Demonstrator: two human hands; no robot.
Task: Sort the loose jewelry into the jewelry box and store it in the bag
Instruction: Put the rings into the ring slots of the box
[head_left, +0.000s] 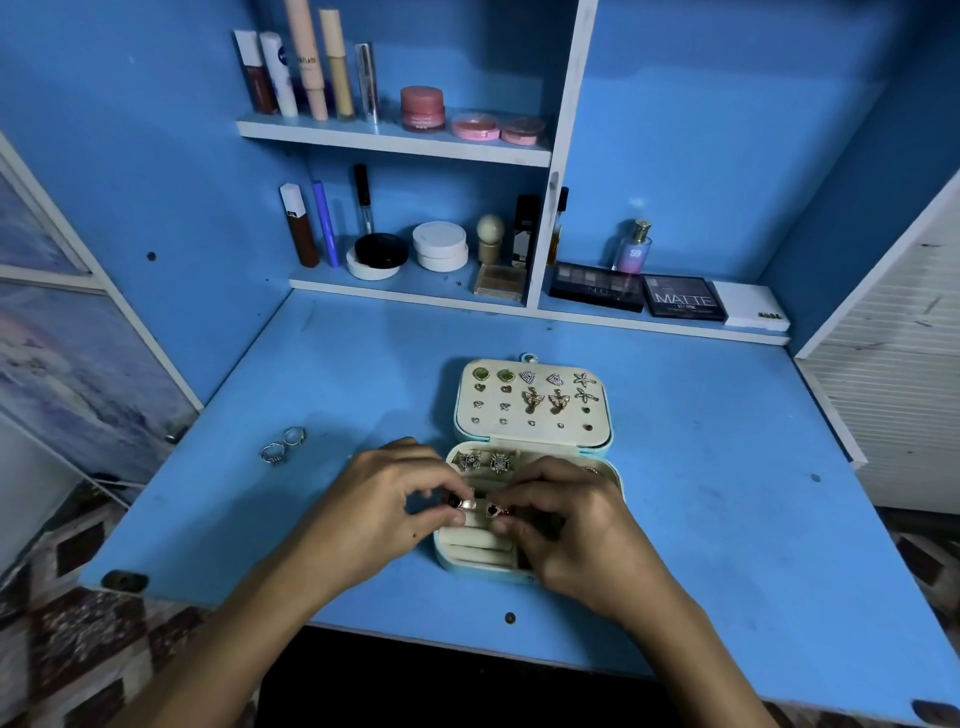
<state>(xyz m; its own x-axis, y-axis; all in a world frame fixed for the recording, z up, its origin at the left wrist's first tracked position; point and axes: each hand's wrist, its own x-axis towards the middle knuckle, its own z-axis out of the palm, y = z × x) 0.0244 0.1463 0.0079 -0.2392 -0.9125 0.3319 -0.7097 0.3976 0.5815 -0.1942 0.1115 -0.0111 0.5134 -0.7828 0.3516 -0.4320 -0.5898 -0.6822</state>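
A small light-blue jewelry box (602, 446) lies open on the blue desk, its cream lid panel studded with several earrings (545, 401). Two ornate rings (484, 461) sit in the top roll of the lower tray. My left hand (384, 512) pinches a ring with a dark stone (464, 503) over the ring rolls. My right hand (566, 525) pinches another dark-stoned ring (496, 511) beside it, covering the tray's right half. Two silver rings (283, 444) lie loose on the desk to the left. No bag is in view.
Shelves at the back hold cosmetics: tubes (306, 62), pink jars (423, 109), compacts (440, 245), a perfume bottle (634, 249) and eyeshadow palettes (683, 299). The blue desk (727, 467) has cabinet walls left and right; its front edge is just below my wrists.
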